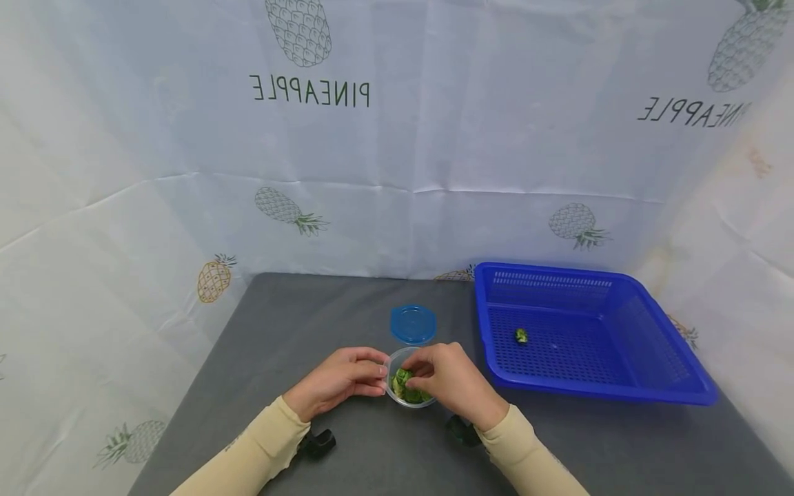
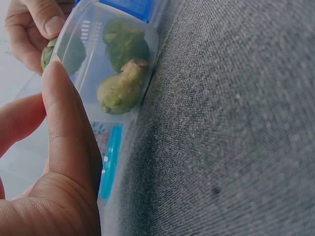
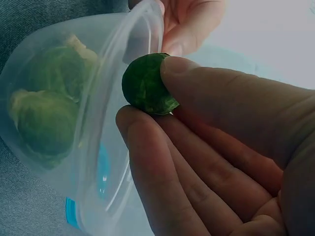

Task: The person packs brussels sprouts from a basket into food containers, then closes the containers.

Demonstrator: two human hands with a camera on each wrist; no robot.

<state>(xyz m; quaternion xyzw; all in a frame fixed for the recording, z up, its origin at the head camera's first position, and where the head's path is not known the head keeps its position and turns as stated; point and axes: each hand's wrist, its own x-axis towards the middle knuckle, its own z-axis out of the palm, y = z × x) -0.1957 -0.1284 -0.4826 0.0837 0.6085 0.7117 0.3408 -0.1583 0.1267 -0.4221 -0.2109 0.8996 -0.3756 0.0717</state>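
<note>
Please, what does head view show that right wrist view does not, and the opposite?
Only head view: a blue plastic basket holding one Brussels sprout, and mirrored PINEAPPLE lettering.

Only right wrist view: the palm side of the right grip, and sprouts seen through the side of the clear plastic container.

Both: that container, the blue lid, the pinched sprout, the right grip and left grip.

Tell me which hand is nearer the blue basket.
Right. The right hand is over the clear container, just left of the basket; the left hand is farther left, at the container's left side.
</note>
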